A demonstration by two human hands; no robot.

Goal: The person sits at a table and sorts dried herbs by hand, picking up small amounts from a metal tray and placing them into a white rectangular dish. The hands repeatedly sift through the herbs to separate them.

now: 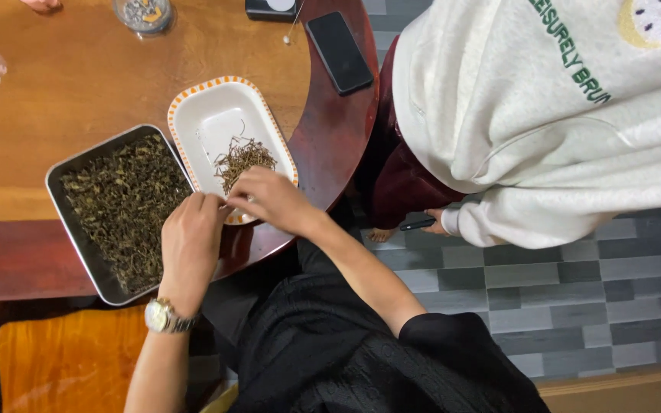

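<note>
A metal tray full of dark dried leaves lies on the wooden table. Beside it on the right stands a white dish with an orange patterned rim, holding a small heap of thin dried stems. My left hand, with a wristwatch, rests at the tray's right edge, fingers curled by the dish's near corner. My right hand hovers over the dish's near end, fingers pinched together just below the stems. What the fingertips hold is too small to tell.
A black phone lies near the table's curved edge. A glass jar and a dark device sit at the far side. Another person in a white sweatshirt stands close on the right, over grey floor tiles. A wooden seat is lower left.
</note>
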